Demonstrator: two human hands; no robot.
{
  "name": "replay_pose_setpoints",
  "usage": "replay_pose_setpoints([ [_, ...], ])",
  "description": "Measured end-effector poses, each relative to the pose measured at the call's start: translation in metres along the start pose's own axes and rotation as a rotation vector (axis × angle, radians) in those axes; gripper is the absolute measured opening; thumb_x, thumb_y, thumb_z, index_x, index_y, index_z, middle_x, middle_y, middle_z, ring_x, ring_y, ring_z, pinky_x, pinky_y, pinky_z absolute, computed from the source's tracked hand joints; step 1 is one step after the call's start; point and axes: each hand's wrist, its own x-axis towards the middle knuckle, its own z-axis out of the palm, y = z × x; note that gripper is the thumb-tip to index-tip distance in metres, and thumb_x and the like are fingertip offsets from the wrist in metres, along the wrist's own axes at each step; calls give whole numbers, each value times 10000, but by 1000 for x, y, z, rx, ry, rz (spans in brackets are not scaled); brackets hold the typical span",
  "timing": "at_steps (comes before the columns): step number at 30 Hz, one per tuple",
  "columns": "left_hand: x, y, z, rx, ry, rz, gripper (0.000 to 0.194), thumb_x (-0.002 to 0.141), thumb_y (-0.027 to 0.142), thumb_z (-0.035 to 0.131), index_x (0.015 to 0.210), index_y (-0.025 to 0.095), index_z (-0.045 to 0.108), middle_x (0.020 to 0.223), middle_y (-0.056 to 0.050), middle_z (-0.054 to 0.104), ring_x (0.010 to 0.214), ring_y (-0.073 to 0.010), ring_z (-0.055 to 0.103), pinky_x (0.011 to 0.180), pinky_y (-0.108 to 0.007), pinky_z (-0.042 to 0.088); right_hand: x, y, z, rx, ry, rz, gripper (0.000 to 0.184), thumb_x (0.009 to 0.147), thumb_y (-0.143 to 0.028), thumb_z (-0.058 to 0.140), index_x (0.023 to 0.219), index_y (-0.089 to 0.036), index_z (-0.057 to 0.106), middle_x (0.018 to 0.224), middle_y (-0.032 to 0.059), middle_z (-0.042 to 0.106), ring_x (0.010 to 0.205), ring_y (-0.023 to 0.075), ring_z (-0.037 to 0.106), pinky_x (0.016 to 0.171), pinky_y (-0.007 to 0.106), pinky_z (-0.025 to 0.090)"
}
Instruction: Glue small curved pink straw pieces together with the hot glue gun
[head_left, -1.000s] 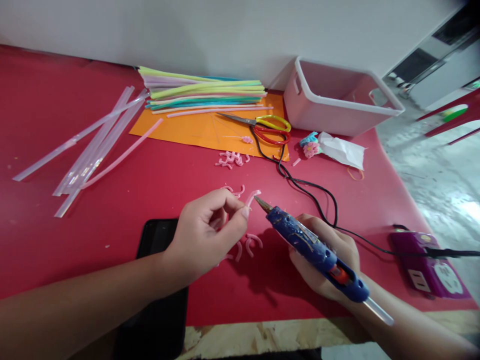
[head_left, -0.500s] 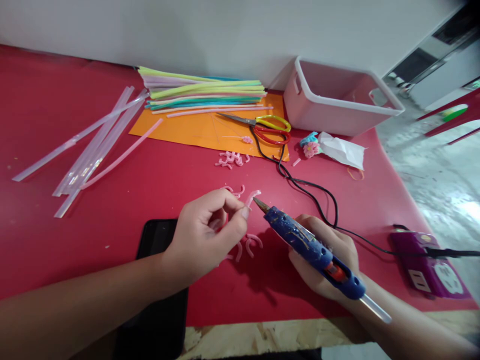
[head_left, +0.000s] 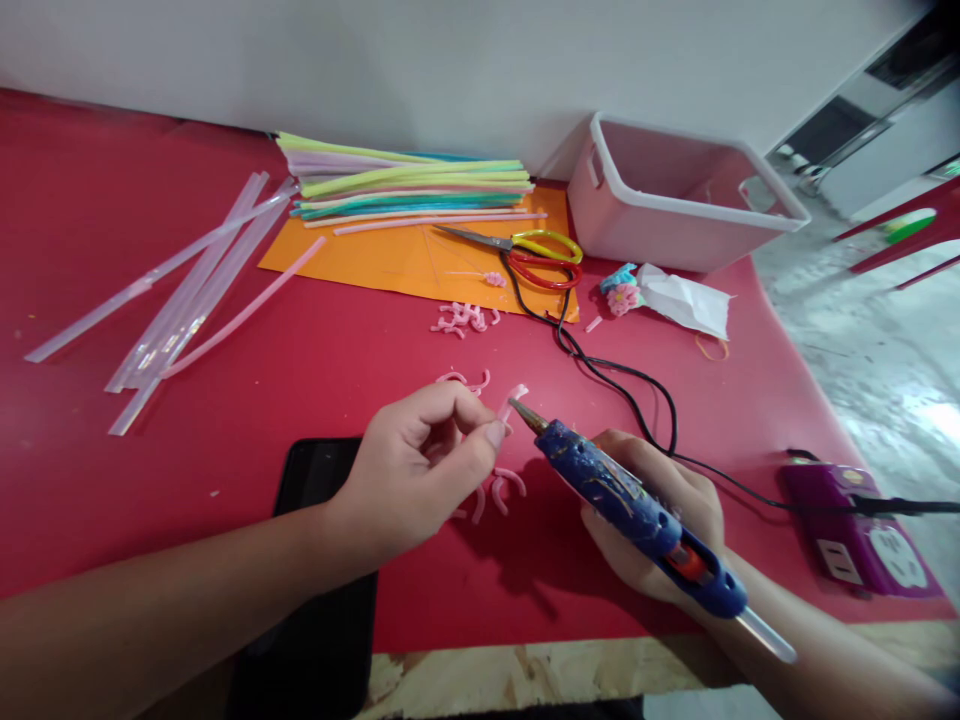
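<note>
Between thumb and forefinger, my left hand (head_left: 427,470) pinches a short curved pink pipe cleaner piece (head_left: 512,397), raised above the red table. My right hand (head_left: 667,510) is wrapped round a blue hot glue gun (head_left: 615,490), a clear glue stick poking out of its back end. The metal nozzle points left and its tip is at the pink piece; whether they touch I cannot tell. Several curved pink pieces (head_left: 510,485) lie on the table under and behind my left hand. Farther back sits a small heap of similar pink pieces (head_left: 466,318).
Coloured pipe cleaners (head_left: 412,185) and scissors (head_left: 525,250) rest on an orange sheet (head_left: 375,262). Clear glue sticks (head_left: 202,280) lie left. A phone (head_left: 315,600) is under my left forearm. A pink bin (head_left: 682,225) stands at back right; a black cord (head_left: 652,385) runs to a purple power strip (head_left: 855,530).
The glue gun has shifted slightly right and down, its nozzle staying by the pink piece. My left hand has moved slightly right with that piece.
</note>
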Motion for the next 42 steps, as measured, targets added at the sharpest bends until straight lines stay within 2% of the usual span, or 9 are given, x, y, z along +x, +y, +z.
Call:
replay_pose_setpoints([
  [6, -1, 3, 1, -13, 9, -5, 194, 867, 185, 604, 682, 184, 545, 574, 68, 505, 470, -51, 438, 447, -164, 361, -2, 2, -1, 4, -23, -1, 239, 775, -96, 618, 960, -239, 575, 813, -16, 673, 583, 119, 618, 522, 233, 486],
  [13, 0, 3, 1, -34, 13, -23, 193, 864, 190, 627, 685, 183, 556, 565, 65, 514, 464, -53, 433, 438, -166, 358, 0, -2, 0, 11, 45, -1, 226, 788, -81, 624, 922, -253, 565, 778, -25, 664, 544, 117, 586, 487, 241, 459],
  [23, -3, 3, 1, -70, -15, 20, 179, 858, 130, 609, 696, 191, 560, 578, 52, 570, 471, -66, 507, 462, -182, 411, -1, 2, 1, 26, -4, 12, 185, 797, -121, 605, 930, -244, 567, 752, -33, 633, 506, 100, 545, 470, 229, 448],
  [32, -2, 4, 2, -31, 3, 21, 177, 849, 152, 619, 687, 191, 559, 557, 46, 552, 470, -73, 478, 460, -191, 394, -4, 0, -2, 105, -57, 6, 281, 781, -78, 621, 996, -252, 567, 813, -6, 660, 580, 132, 620, 476, 245, 472],
  [38, -3, 2, 1, 14, 8, 28, 188, 855, 158, 625, 681, 190, 561, 565, 45, 538, 497, -75, 433, 479, -197, 370, -2, -1, 1, 46, 35, 3, 235, 802, -86, 625, 949, -259, 563, 795, -4, 675, 555, 139, 591, 484, 265, 470],
  [42, -3, 1, 1, 35, -5, 26, 181, 866, 161, 614, 691, 192, 576, 576, 35, 556, 507, -84, 452, 476, -204, 364, -1, 0, 1, 16, 27, 15, 209, 802, -109, 617, 955, -247, 579, 801, -11, 680, 525, 118, 574, 466, 248, 457],
])
